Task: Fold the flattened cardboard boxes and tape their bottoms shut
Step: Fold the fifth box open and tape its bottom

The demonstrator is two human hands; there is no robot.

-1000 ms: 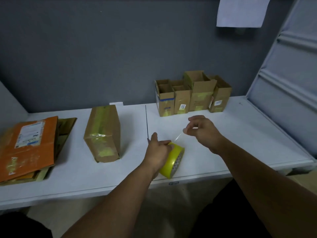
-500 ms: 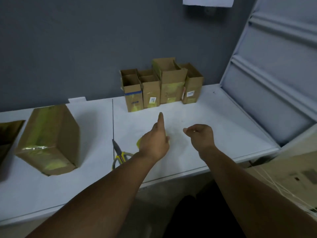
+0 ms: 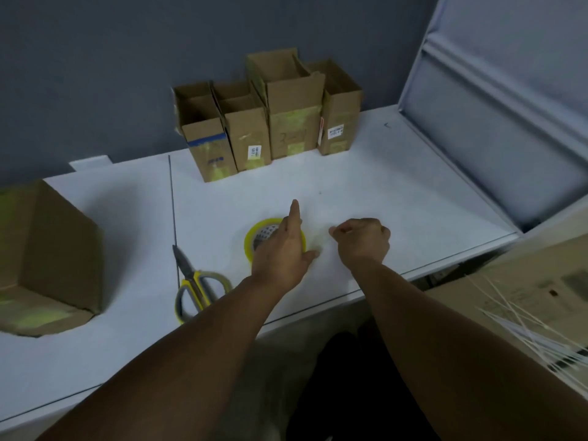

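White table (image 3: 381, 192): scissors (image 3: 194, 283) near tape roll (image 3: 251, 241)

The tape roll (image 3: 249, 242) is glossy yellow plastic film; left of it, the scissors (image 3: 193, 281) have dull metal blades and smooth yellow-and-grey plastic handles; behind it, the boxes (image 3: 286, 122) are matt brown cardboard — patched with shiny yellowish tape; the table (image 3: 381, 186) beneath is smooth, matt white.

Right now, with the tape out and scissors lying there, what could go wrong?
The scissors lie beside the left forearm near the table edge; a sweep could knock them off.
The left hand only presses flat on the tape roll, so a pull by the right hand, whose fingers are curled, might drag it.
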